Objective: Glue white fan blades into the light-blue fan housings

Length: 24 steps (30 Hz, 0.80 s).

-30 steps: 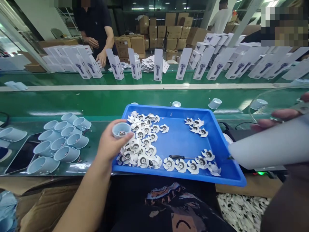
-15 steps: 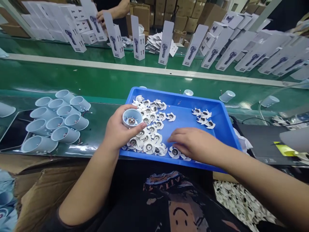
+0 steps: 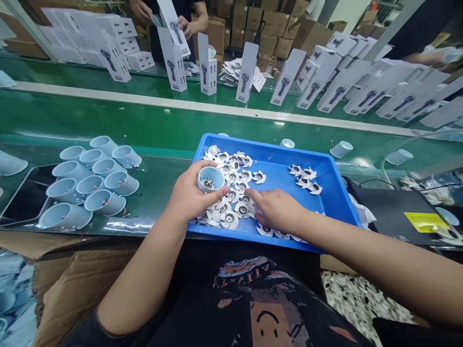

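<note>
My left hand [image 3: 190, 195] is wrapped round a light-blue cup-shaped housing [image 3: 211, 179], its open end up, showing a small motor with copper windings inside. It is over the left part of a blue tray [image 3: 307, 236]. My right hand [image 3: 277, 207] reaches low into the tray with index finger and thumb apart, at the right edge of a pile of white fan impellers [image 3: 229, 219]. Its fingertips are by the impellers; whether they touch one is hard to see. More impellers [image 3: 282, 234] lie partly under this hand, and a small group [image 3: 308, 178] lies at the tray's right.
Several blue housings [image 3: 106, 202] stand at the left near a black flat panel [image 3: 27, 195]. Behind the tray, single housings [image 3: 341, 149] rest on the green belt. White boxes [image 3: 248, 72] line the far ledge, where another person's hands [image 3: 186, 26] hold a box. Loose impellers [image 3: 365, 299] fill a container below right.
My right hand has moved left to the edge of the impeller pile. My left hand, still holding the housing, appears slightly further right. The other person has lifted a box.
</note>
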Tool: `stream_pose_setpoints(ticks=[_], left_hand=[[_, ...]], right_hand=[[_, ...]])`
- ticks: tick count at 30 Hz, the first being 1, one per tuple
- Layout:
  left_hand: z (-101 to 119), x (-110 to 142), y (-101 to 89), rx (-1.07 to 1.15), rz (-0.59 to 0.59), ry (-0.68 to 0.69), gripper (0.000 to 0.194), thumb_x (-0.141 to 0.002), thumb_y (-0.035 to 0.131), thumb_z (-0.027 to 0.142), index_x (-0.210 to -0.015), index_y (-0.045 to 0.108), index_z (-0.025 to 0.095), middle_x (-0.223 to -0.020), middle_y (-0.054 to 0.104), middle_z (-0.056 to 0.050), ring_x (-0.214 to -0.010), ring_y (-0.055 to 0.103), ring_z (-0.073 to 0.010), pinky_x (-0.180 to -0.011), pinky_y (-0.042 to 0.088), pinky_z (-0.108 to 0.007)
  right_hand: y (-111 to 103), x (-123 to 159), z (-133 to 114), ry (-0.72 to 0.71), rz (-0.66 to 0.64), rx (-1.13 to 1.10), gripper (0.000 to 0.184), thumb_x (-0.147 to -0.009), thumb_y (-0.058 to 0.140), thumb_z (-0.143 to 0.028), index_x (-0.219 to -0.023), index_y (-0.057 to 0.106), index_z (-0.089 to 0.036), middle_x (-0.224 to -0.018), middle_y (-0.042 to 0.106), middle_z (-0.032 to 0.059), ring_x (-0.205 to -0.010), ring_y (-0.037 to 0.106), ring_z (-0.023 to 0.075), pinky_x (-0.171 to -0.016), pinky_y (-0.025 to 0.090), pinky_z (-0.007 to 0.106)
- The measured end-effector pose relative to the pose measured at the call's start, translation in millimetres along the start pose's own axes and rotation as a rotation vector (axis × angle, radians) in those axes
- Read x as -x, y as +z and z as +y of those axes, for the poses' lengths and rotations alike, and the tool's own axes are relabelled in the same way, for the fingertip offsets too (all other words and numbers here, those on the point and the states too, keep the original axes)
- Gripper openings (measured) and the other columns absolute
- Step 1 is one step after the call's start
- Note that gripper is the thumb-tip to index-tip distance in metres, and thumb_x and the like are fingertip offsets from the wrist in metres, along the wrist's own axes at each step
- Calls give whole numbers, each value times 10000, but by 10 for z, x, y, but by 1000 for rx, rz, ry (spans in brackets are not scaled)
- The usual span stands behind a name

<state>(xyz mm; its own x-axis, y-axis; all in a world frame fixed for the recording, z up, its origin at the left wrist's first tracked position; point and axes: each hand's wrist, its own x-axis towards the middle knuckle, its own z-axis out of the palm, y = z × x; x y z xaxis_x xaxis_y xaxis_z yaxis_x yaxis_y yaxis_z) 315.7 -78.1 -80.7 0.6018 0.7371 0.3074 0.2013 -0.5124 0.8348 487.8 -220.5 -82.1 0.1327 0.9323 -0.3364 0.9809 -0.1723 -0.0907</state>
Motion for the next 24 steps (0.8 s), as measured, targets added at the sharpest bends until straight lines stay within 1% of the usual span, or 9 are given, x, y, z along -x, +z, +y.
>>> stream_pose_setpoints(ticks=[3,5,8,11,13,16,18,21,24], left_hand=[[-41,-3,10,36,35,-3,503,-620,810,439,-1042,639,227,-957,690,-22,-784,648,-202,-737,525,-336],[-72,24,-1,81,130,23,558,-622,815,454,-1090,614,226,-1000,682,-33,-813,654,-211,-760,531,-349],[-50,135,-29,85,185,107,679,-606,841,442,-1186,554,237,-1114,667,-54,-917,668,-238,-839,532,-382],[96,299,-5,-40,-4,202,674,-615,861,384,-1199,551,255,-1124,686,-44,-972,677,-244,-867,533,-384],[226,393,54,-124,-127,293,581,-663,840,342,-1169,571,251,-1105,705,-39,-989,679,-242,-870,530,-386],[381,468,160,-173,-192,421,449,-740,779,334,-1131,587,224,-1041,725,-47,-939,687,-238,-831,527,-400],[426,488,208,-185,-187,461,331,-785,717,334,-1069,600,209,-960,726,-43,-863,685,-233,-770,525,-400],[428,508,233,-233,-155,488,249,-786,663,292,-1001,600,184,-907,717,-55,-834,677,-245,-755,524,-422],[418,533,240,-275,-124,527,229,-764,633,256,-972,584,171,-888,711,-69,-825,675,-250,-756,534,-423]], right_hand=[[-1,15,80,106,73,-99,343,-831,619,-87,-1172,587,-114,-938,615,71,-936,597,246,-934,443,491],[-76,74,154,150,153,-240,277,-784,610,-93,-1060,618,-108,-918,600,96,-888,584,248,-902,441,478],[-252,254,203,110,256,-587,329,-786,553,-292,-1070,593,-131,-904,586,110,-757,566,211,-760,471,385],[-337,436,114,-19,258,-971,493,-779,385,-514,-1066,524,-137,-797,556,77,-613,525,162,-603,468,315],[-304,493,4,-93,245,-1144,496,-762,342,-543,-1012,496,-143,-720,530,51,-559,501,148,-557,460,300],[-213,511,-155,-160,281,-1279,415,-774,431,-514,-988,498,-165,-740,552,35,-589,521,136,-572,463,278],[-190,537,-237,-207,395,-1222,308,-783,549,-398,-995,544,-175,-824,584,30,-677,546,126,-650,466,268],[-229,627,-327,-302,629,-804,204,-809,593,-163,-1011,624,-151,-928,614,42,-820,562,140,-759,460,288],[-287,695,-393,-299,655,-507,205,-824,610,-98,-1020,667,-120,-967,583,72,-885,552,186,-794,476,345]])
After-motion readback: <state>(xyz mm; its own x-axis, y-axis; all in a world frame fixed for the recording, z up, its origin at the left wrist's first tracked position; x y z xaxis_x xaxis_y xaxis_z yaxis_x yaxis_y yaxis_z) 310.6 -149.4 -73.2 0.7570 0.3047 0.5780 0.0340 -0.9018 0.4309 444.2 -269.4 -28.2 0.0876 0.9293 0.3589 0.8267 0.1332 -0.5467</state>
